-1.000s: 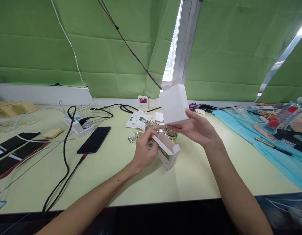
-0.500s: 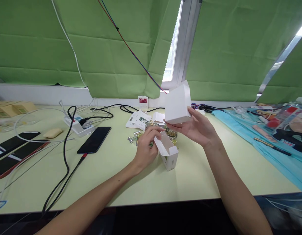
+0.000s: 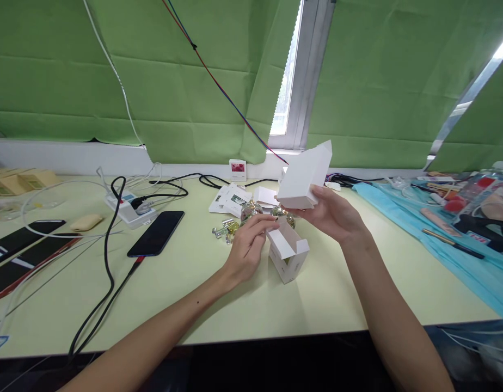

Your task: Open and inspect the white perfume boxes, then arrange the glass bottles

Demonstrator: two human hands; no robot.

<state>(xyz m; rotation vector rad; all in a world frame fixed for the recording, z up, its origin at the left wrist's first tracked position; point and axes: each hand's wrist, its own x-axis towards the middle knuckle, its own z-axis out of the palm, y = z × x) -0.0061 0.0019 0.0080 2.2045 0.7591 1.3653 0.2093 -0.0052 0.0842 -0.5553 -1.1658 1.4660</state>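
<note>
The left hand, fingers curled nearly closed, pinches a flap of the small open carton, whose mouth tips upward at the middle of the pale desk. The right hand, partly open, grips the lower end of a plain white box above and behind it. A light touch on both suits this handling, since thin card probably creases under pressure; keeping the flaps spread leaves the mouth unobstructed. Ornate glass jars and white packets sit behind; a phone lies left, a blue sheet right. Green curtains cover the window.
</note>
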